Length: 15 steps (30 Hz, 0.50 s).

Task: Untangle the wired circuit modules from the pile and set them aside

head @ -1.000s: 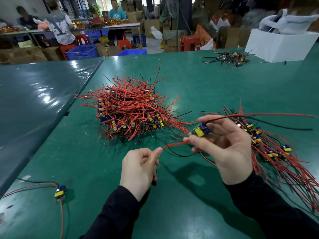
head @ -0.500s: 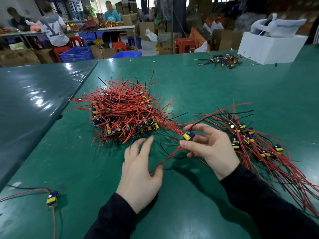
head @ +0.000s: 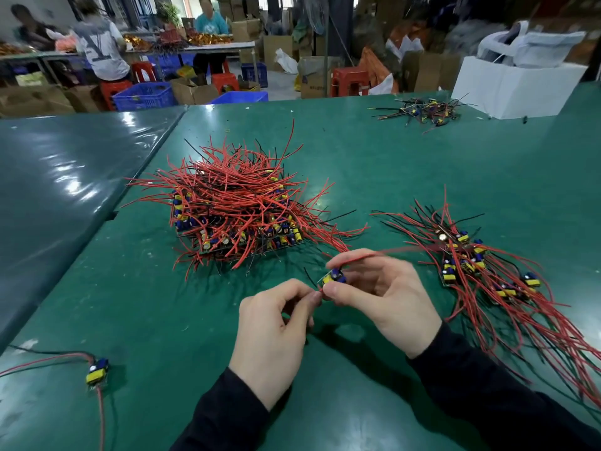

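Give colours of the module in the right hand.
Yellow and blue, on the module pinched by the right hand; head view.

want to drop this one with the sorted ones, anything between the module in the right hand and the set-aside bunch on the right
Nothing visible: only bare green table lies between the module in the right hand and the set-aside bunch.

A factory workshop. Long green work tables (head: pixel 406 164) carry heaps of wired modules (head: pixel 234 209). Behind, workers (head: pixel 100 50) sit among cardboard boxes (head: pixel 276 50) and blue crates (head: pixel 143 96).
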{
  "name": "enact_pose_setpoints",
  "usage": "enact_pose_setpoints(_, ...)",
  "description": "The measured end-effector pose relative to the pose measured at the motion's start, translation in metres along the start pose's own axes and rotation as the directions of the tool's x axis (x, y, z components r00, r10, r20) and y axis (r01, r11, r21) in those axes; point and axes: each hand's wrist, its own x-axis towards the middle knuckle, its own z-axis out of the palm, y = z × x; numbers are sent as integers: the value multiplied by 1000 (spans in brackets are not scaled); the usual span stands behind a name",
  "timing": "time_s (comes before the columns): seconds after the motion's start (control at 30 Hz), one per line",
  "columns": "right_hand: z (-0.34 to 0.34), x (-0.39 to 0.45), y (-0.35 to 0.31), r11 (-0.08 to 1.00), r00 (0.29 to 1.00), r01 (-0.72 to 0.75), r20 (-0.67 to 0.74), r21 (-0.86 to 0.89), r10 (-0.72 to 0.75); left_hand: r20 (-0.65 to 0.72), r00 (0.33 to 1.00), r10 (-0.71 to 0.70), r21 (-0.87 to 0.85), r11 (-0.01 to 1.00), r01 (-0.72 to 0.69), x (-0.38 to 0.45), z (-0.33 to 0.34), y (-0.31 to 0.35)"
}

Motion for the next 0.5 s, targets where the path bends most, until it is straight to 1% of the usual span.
enact_pose_setpoints(0.1, 2, -5, -2, 997, 998, 56, 31, -48, -55, 5, 999, -51, -29, 998, 51, 0, -1, -1)
enact_pose_setpoints(0.17, 2, -6, -4, 996, 996, 79, 40, -38, -77, 6, 999, -53, -62, 997, 53, 1, -3, -1)
enact_pose_setpoints(0.3, 0, -2, -2, 997, 997, 71, -29, 0, -71, 20, 998, -62, -139, 988, 65, 3, -2, 0)
enact_pose_setpoints(0.43, 4, -6, -1, 996, 996, 92, 0, -17, -92, -36, 993, -111, -183, 978, 102, 2, 1, -3)
enact_pose_setpoints(0.5, 2, -4, -1, 995, 994, 98, -41, 5, -98, -14, 989, -145, -223, 965, 138, 2, 1, -4)
